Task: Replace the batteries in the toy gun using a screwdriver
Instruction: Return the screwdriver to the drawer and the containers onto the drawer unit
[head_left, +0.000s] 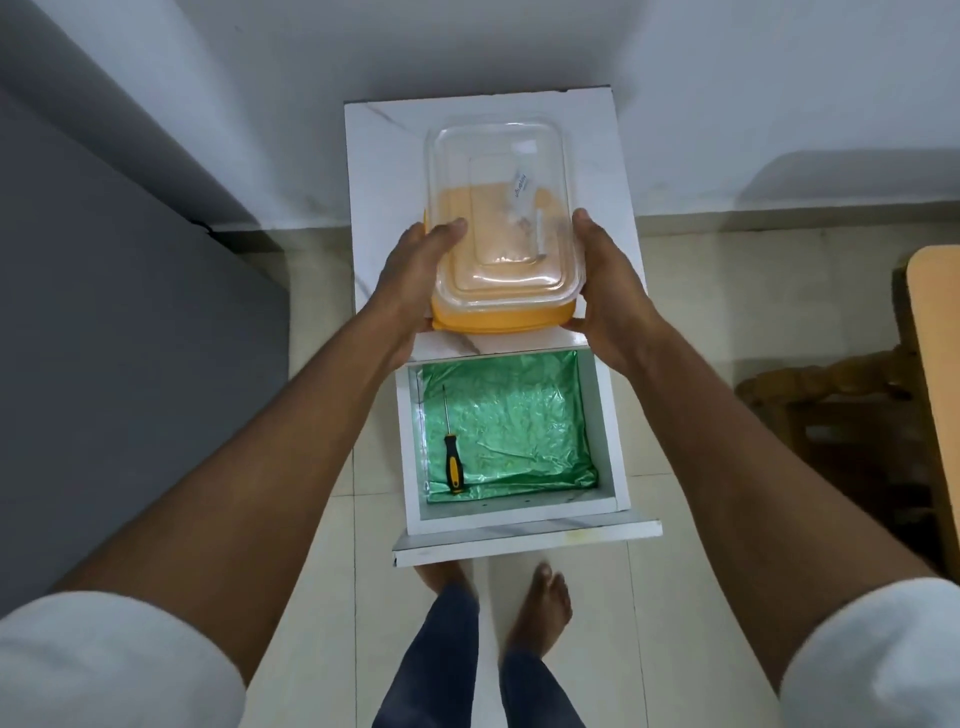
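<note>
At frame centre, our left hand (415, 275) and right hand (605, 291) clasp the lidded container (501, 228) over the cabinet (374, 171); the screwdriver (451, 457) lies in the open drawer (605, 441) below. Gathering stage: we judge opening the lid comes next. No toy gun visible.

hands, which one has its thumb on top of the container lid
The left hand: its thumb lies over the clear lid of the orange container. The right hand grips the side, thumb along the edge.

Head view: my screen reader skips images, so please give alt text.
Both hands, left hand and right hand, grip an orange container with a clear lid above a white cabinet. Below, a screwdriver lies in the open, green-lined drawer.
</note>
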